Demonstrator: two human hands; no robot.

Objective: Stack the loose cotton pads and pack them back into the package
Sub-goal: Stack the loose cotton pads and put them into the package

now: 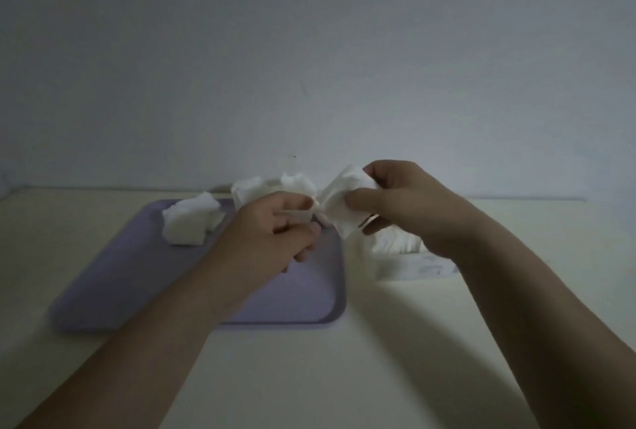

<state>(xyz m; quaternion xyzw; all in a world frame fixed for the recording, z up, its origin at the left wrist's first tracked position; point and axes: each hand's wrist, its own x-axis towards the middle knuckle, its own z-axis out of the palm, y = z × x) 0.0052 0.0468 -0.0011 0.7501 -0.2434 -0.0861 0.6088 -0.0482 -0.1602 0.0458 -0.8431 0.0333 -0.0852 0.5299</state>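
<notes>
My right hand (406, 201) pinches a white cotton pad (340, 201) between thumb and fingers, held up over the right edge of the purple tray (137, 277). My left hand (275, 232) is closed on another pad (299, 215), its fingertips nearly touching the right hand's pad. A loose heap of pads (191, 222) lies at the tray's far left. A second heap (272, 187) shows behind my left hand. The clear package (409, 260) with stacked pads inside lies on the table under my right wrist, partly hidden.
The cream table (309, 377) runs to a pale wall (309, 50) close behind the tray. The tray's near half is bare purple surface. Lighting is dim and the picture is slightly blurred.
</notes>
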